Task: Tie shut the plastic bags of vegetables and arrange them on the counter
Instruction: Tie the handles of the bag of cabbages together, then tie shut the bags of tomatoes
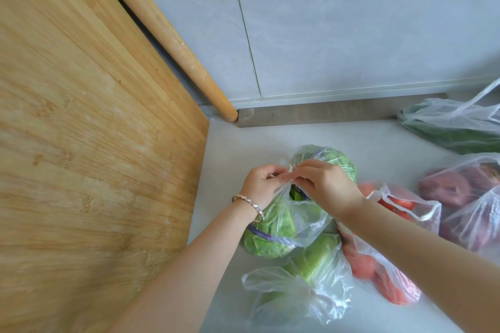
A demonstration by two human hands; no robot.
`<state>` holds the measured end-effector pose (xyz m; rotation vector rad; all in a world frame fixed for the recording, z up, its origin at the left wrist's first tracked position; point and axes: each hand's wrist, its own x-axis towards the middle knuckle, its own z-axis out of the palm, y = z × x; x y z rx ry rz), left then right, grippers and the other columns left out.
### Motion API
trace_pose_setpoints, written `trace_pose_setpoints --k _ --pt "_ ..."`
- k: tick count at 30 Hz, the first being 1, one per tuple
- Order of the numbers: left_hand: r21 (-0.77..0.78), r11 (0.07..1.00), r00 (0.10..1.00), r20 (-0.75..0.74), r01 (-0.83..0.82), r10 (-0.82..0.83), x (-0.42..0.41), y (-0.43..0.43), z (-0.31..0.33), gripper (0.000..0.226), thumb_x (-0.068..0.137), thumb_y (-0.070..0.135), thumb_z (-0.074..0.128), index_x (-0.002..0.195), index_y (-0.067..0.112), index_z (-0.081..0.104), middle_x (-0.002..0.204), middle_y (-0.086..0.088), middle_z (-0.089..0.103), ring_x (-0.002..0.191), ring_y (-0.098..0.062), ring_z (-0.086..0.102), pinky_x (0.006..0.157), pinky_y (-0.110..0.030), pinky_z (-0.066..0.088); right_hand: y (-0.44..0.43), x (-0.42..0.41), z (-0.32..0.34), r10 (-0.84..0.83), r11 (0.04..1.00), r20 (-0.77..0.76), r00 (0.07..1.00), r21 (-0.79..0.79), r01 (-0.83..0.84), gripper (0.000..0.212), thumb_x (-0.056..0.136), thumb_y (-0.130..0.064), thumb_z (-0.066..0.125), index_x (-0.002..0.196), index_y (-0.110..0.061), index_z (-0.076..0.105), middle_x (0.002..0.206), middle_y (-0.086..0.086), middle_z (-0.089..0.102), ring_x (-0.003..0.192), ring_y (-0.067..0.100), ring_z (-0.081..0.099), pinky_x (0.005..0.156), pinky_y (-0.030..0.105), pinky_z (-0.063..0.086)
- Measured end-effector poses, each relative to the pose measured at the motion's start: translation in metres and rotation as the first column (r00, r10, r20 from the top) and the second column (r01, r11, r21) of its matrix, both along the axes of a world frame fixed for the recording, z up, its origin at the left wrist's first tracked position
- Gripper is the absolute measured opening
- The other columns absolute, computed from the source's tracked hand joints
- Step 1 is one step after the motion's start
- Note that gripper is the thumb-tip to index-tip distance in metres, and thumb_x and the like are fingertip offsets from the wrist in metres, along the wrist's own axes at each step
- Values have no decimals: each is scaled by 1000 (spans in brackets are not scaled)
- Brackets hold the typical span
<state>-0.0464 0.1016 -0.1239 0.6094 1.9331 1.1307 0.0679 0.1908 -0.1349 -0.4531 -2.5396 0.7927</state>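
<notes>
Lower centre of the frame, our left hand (260, 187) and right hand (326, 185) pinch the top of the lettuce bag (267, 236) with curled fingers.

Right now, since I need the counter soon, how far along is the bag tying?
Looks done: the nearest bag seems gathered into a knot. In hand: the left hand and right hand pinch the handles of the leafy-green bag, mid-tie. Left: the tomato bag and the dark green bag by the wall show loose handles; the purple-red bag is hard to judge.
</notes>
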Motion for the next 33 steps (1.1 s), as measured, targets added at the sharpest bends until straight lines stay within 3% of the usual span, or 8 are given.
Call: trace_pose_setpoints --k 5,9,16,20,26,28,30,33 --pt "-10 1000 1000 -16 10 -10 3 0 2 8 79 13 67 72 16 67 62 -1 55 63 -17 47 65 -24 40 2 5 -3 -8 963 37 999 269 -2 25 80 -23 48 70 -11 67 69 2 64 59 19 63 35 21 43" --pt "-115 993 944 -324 27 -63 -2 2 -2 14 83 15 63 85 3 70 69 -3 61 62 -14 51 64 -25 43 3 12 -7 38 932 141 989 352 -86 13 73 -14 55 65 -15 65 69 0 60 58 19 58 36 21 41" --pt "-256 966 867 -489 -38 -96 0 9 -5 18 87 16 54 81 10 70 78 -8 65 71 -22 55 66 -32 45 -2 9 -3 6 976 222 975 211 -54 14 69 -6 57 59 -15 61 63 -3 59 56 17 57 39 18 38" --pt "-366 929 873 -437 50 -219 -2 9 15 20 89 14 50 98 10 67 105 -10 66 96 -27 60 80 -30 46 -3 10 18 -26 994 385 923 -88 64 18 90 -14 49 92 -14 67 94 -2 58 85 19 57 72 31 48" --pt "-140 942 632 -710 305 -310 37 2 55 23 85 20 56 105 10 62 109 -10 57 105 -28 51 91 -34 40 22 84 84 -233 938 101 967 -239 251 10 84 -13 61 89 -13 70 80 -5 59 72 -6 53 70 2 37" --pt "-112 830 572 -674 546 -467 62 1 58 44 78 47 54 102 12 64 105 -6 63 103 -26 55 91 -31 40 26 114 89 -252 929 193 948 -225 293 22 81 -30 65 99 -18 67 94 -5 60 87 -5 53 80 4 34" --pt "-254 650 388 -629 716 -673 87 2 51 66 69 63 53 116 18 57 122 -2 58 116 -22 50 99 -32 35 24 140 82 -224 941 404 887 -149 305 60 71 -54 64 121 -22 54 120 -4 52 116 9 42 102 23 31" --pt "-646 478 110 -523 596 -845 116 3 35 81 74 58 59 139 25 26 146 0 32 133 -23 29 108 -38 25 15 162 57 -170 962 688 705 -40 272 75 77 -55 57 140 -26 28 143 -4 32 135 18 22 114 40 20"
